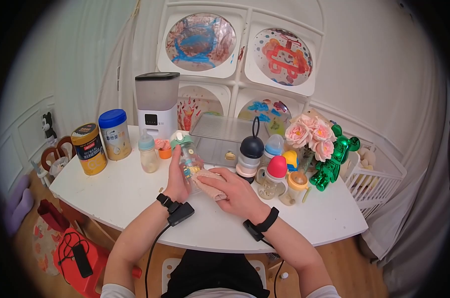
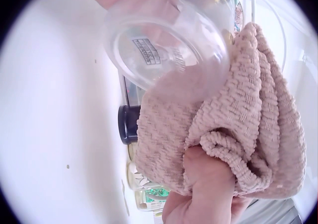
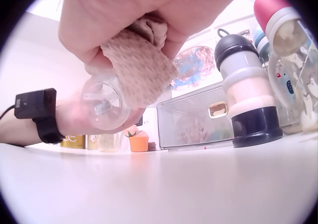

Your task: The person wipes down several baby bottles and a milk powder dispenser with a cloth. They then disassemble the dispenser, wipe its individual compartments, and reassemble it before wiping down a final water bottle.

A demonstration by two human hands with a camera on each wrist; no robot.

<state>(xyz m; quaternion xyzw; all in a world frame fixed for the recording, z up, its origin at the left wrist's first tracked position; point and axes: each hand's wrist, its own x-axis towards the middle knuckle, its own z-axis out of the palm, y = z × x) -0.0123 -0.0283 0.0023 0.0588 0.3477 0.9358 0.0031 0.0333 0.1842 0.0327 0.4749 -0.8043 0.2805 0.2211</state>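
Observation:
My left hand [image 1: 175, 179] grips a clear bottle [image 1: 189, 158] with a green lid and small printed pictures, holding it above the white table. In the left wrist view its round base [image 2: 144, 52] faces the camera and bears a small printed label. A pink textured cloth [image 1: 211, 185] is bunched in my right hand [image 1: 241, 197], pinched between thumb and fingers. The cloth lies against the side of the bottle near its lower end, and a fold of it overlaps the base in the left wrist view.
Behind my hands stand a baby bottle [image 1: 148, 155], an orange pot [image 1: 164, 151] and a grey lidded box [image 1: 212, 149]. To the right are a stacked container with a dark lid [image 1: 251, 148], a red-capped bottle [image 1: 274, 174] and a green bear figure [image 1: 331, 161]. Two cans [image 1: 89, 151] stand left.

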